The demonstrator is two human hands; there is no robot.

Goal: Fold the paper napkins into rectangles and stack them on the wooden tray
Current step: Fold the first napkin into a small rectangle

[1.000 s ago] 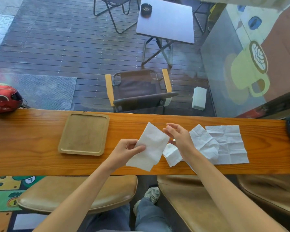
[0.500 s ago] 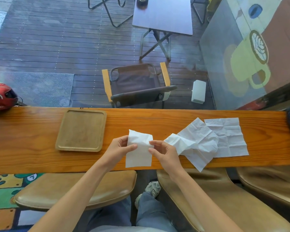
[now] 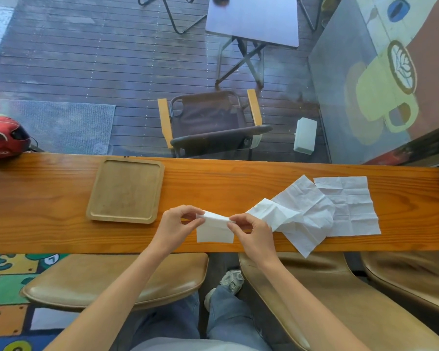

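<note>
Half a second ago the folded napkin [image 3: 214,230] stood taller between the hands; now its top edge is bent over toward the person, so the piece looks shorter and more like a rectangle. A second ago only the left hand held it, while the right hand hovered over the loose sheets.

The napkin is in the lower centre of the frame, over the near part of the counter [image 3: 48,198]. I cannot tell if its lower edge touches the wood. The left hand [image 3: 174,228] pinches the upper left corner with thumb and forefinger, and the right hand [image 3: 255,231] pinches the upper right corner in the same way. So each grip is closed on the napkin. I think the two corners are held like this so that the fold comes down straight and the edges meet.

Both forearms come up from the bottom of the frame and meet toward the centre. The wrists are a little raised and the other fingers are curled under.

The wooden tray [image 3: 96,214] lies at centre left, near the left hand, with nothing on it. Probably it is placed there for a short reach. The unfolded napkins [image 3: 340,206] lie at centre right, overlapping, one corner hanging over the counter's near edge.
</note>
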